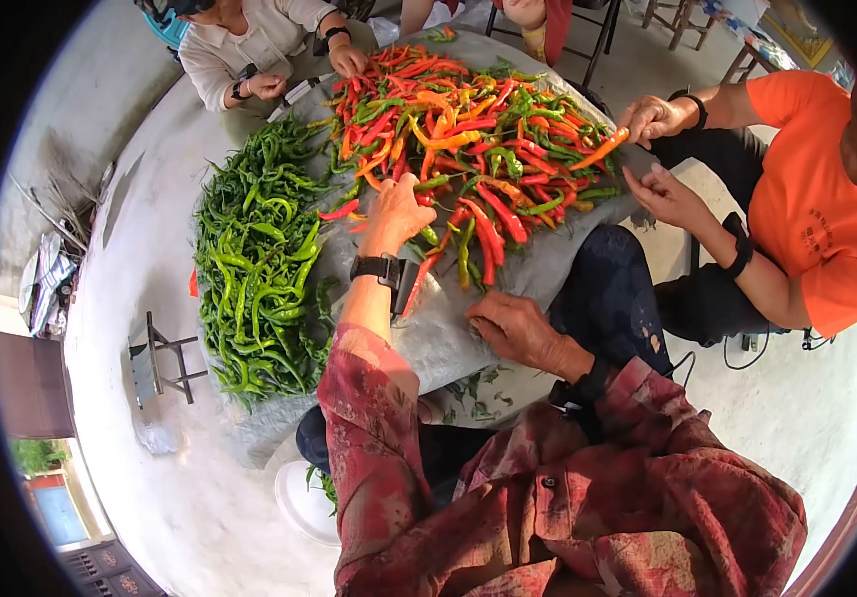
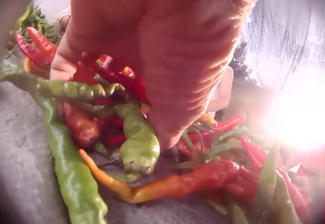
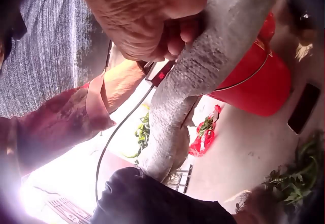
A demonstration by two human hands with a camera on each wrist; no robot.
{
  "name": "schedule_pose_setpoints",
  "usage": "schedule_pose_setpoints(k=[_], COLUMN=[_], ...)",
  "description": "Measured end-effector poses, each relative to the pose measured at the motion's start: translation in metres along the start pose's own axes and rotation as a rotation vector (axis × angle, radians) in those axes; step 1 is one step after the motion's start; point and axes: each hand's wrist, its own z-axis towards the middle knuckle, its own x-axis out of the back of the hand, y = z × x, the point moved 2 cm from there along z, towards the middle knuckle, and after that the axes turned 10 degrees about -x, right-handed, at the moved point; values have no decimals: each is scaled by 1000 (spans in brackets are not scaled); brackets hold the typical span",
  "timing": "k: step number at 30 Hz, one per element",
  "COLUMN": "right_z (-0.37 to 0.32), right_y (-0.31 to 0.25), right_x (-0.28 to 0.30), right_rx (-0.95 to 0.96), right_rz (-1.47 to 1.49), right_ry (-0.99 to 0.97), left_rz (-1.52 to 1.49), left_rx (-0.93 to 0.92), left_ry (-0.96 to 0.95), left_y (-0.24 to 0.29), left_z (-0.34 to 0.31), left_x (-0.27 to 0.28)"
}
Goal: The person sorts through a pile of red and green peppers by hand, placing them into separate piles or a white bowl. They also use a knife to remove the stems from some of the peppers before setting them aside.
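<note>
Chili peppers (image 1: 468,129), red, orange and green mixed, are heaped on a grey sheet (image 1: 448,343) spread over the table. A separate heap of green peppers (image 1: 254,269) is laid just beside them on the left. The left hand (image 1: 395,212) is set on the near edge of the mixed heap, back up, with its fingers bent down among the pods. In the left wrist view the palm is seen close over a fat green pepper (image 2: 138,142) and several red ones, but whether any pod is actually pinched cannot be told. Picking is probably best done one pod at a time, taken near the stalk, so that tangled neighbours are not dragged off the sheet. The right hand (image 1: 513,326) is placed outside the heap. Its fingers are curled round the near edge of the sheet, which is gripped there.
</note>
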Motion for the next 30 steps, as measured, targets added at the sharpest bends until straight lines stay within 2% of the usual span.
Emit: schedule_pose_setpoints(k=[3, 4, 7, 9, 10, 12, 14, 16, 17, 19, 20, 22, 24, 26, 30], right_z=[0, 0, -1, -1, -1, 0, 0, 0, 0, 0, 1, 1, 1, 3, 3], right_y=[1, 2, -1, 1, 2, 1, -1, -1, 0, 2, 3, 3, 1, 1, 2], right_x=[-2, -2, -2, -5, -6, -6, -6, -6, -6, -7, -7, -7, -5, -5, -5], right_rx=[-4, -7, -29, -30, -35, -18, -5, -31, -31, -25, -24, 1, -2, -7, -5], right_rz=[2, -3, -1, -16, -36, -46, -55, -70, -69, -67, -68, -62, -51, -40, -32], right_ry=[0, -3, -19, -30, -41, -27, -12, -28, -29, -20, -21, -22, -27, -30, -21], left_rz=[-239, -233, -296, -225, -224, -286, -273, -451, -451, -39, -40, 57, 74, 96, 47], left_rx=[-98, -151, -176, -384, -382, -334, -389, -153, -152, -39, -39, 122, 137, 169, 221], left_ry=[192, 266, 259, 306, 308, 142, 181, 217, 217, 378, 378, 243, 207, 305, 228], left_y=[1, 1, -5, -5, -5, -8, -21, -34, -43, -66, -75, -87, -90, -89, -102], left_z=[-28, -39, -64, -77, -82, -90, -84, -75, -68, -49, -39, -27, -20, -17, -9], left_x=[-5, -5, -6, -2, 3, 13, 20, 34, 36, 37, 33, 25, 14, 7, -9])
